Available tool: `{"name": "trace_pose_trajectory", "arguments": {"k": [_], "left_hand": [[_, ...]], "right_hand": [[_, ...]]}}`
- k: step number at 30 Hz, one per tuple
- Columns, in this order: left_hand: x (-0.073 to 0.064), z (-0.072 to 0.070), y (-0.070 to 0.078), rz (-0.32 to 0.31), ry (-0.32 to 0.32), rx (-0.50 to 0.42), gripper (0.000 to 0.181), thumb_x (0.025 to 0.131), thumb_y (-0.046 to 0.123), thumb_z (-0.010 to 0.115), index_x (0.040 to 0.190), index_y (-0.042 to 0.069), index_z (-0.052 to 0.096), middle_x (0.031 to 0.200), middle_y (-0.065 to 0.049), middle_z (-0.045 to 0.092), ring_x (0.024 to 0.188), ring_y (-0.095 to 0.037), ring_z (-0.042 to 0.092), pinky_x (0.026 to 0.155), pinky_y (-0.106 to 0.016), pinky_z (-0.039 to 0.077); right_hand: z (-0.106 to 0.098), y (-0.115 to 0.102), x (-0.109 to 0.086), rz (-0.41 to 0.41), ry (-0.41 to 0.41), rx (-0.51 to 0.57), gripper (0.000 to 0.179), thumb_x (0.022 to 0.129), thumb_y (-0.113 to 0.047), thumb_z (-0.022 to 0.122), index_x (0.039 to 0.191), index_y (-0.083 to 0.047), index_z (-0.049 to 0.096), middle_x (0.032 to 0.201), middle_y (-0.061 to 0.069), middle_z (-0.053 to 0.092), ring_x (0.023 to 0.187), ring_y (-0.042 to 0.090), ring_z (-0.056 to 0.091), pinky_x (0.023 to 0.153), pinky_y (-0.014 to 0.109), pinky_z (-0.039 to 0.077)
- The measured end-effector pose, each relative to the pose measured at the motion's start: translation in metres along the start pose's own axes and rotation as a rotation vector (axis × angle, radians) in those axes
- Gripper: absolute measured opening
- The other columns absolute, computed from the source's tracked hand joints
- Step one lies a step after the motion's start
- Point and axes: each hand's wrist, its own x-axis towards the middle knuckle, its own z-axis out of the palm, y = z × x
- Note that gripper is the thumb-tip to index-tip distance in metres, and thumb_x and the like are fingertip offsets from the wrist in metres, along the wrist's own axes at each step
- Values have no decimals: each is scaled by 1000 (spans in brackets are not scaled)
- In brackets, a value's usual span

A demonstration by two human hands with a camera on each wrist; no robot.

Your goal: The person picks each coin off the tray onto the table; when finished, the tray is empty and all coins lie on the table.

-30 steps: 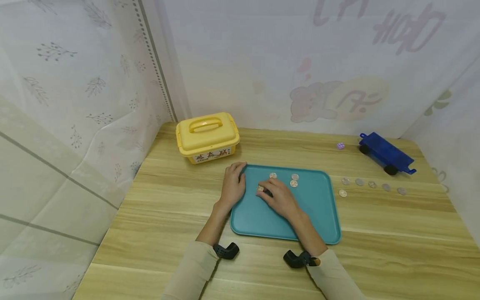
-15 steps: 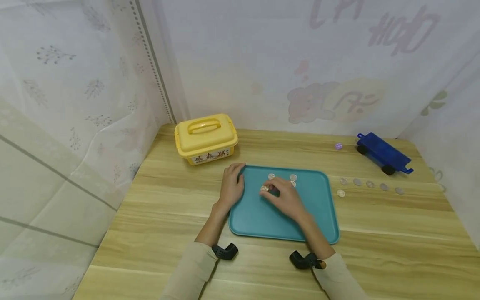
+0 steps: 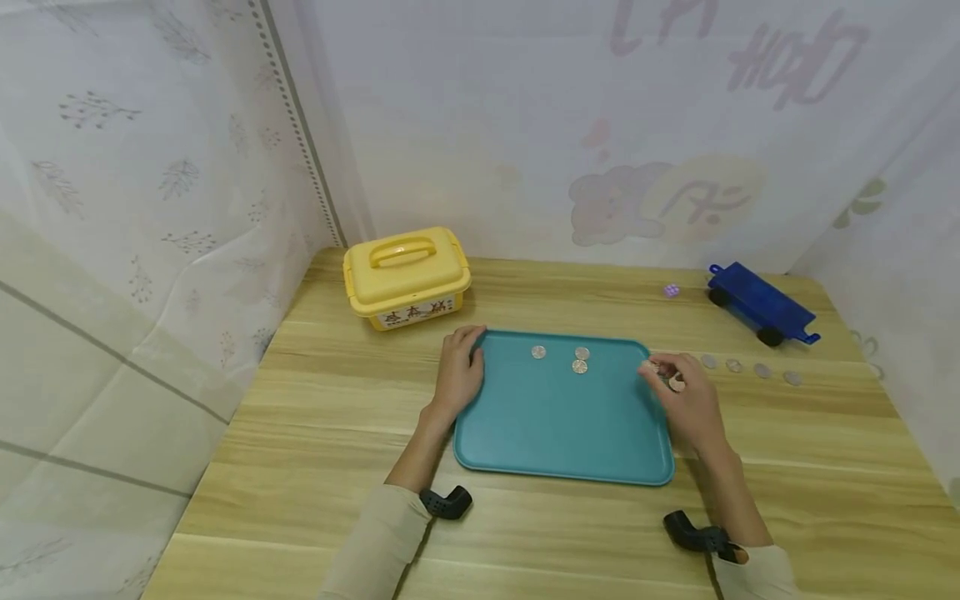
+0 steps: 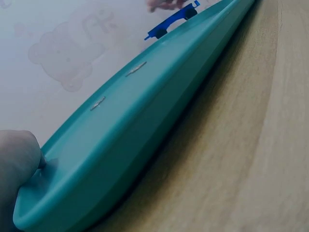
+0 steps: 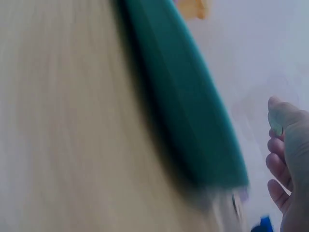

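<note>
My right hand (image 3: 692,404) pinches a coin (image 5: 275,123) between thumb and forefinger, above the right edge of the teal tray (image 3: 558,437). Along the tray's left side, my left hand (image 3: 459,371) grips the rim near the far corner. Its thumb (image 4: 20,152) reaches over the rim to the inside in the left wrist view. Three silvery coins lie in the far part of the tray: a single one (image 3: 538,352) and a close pair (image 3: 581,360). Another coin (image 3: 677,382) shows on the table beside the right fingers, partly covered by them.
Several more coins (image 3: 762,371) lie in a row on the wooden table, right of the tray. Behind them stand a blue toy trailer (image 3: 761,300) and a small purple piece (image 3: 671,291). A yellow lidded box (image 3: 407,279) stands at the back left, near the curtain.
My right hand has moved right with the coin, from over the middle of the tray to its right edge. The left hand stays on the rim.
</note>
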Motion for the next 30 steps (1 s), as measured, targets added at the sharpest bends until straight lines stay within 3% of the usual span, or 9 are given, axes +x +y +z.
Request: {"name": "trace_pose_trajectory", "arguments": {"k": [4, 7, 13, 17, 21, 26, 30], "left_hand": [[-1, 0, 0, 4, 12, -8, 38, 98, -1, 52, 136, -1, 59, 135, -18, 57, 123, -37, 49, 104, -50, 44], [0, 0, 0, 21, 14, -6, 38, 98, -1, 53, 136, -1, 59, 135, -18, 58, 122, -37, 49, 103, -50, 44], [1, 0, 1, 22, 10, 3, 38, 99, -1, 52, 137, 0, 58, 136, -18, 57, 122, -36, 49, 103, -49, 45], [0, 0, 0, 26, 11, 6, 38, 98, -1, 52, 136, -1, 58, 135, -19, 57, 121, -37, 50, 102, -50, 45], [0, 0, 0, 29, 15, 7, 38, 98, -1, 52, 136, -2, 59, 134, -19, 58, 121, -37, 50, 102, -50, 44], [0, 0, 1, 17, 11, 2, 38, 98, -1, 52, 136, -1, 59, 135, -18, 58, 123, -36, 49, 105, -49, 43], [0, 0, 2, 9, 2, 2, 38, 99, -1, 51, 136, 0, 58, 136, -18, 57, 124, -35, 48, 106, -48, 42]], "right_hand": [[-16, 21, -9, 201, 62, -17, 24, 90, -17, 75, 109, -3, 71, 91, -8, 58, 82, -1, 51, 71, 9, 39], [-23, 34, -13, 280, 134, -35, 26, 90, -19, 74, 110, -2, 71, 88, -17, 56, 79, -4, 51, 72, 7, 39], [-29, 48, -13, 249, 176, -47, 28, 90, -15, 75, 110, 3, 71, 89, -15, 56, 81, -6, 50, 73, 7, 39], [-31, 53, -15, 237, 179, -116, 30, 87, -14, 77, 110, 4, 71, 90, 1, 62, 80, -9, 48, 74, 9, 37], [-35, 56, -17, 196, 184, -186, 26, 84, -11, 80, 103, 5, 72, 85, 16, 64, 79, -8, 42, 74, 19, 34], [-36, 56, -16, 154, 172, -233, 22, 84, -12, 80, 96, 5, 74, 82, 21, 65, 80, 7, 45, 73, 29, 33], [-37, 53, -16, 149, 144, -284, 25, 84, -12, 78, 100, 7, 74, 87, 24, 66, 85, 30, 52, 74, 36, 35]]}}
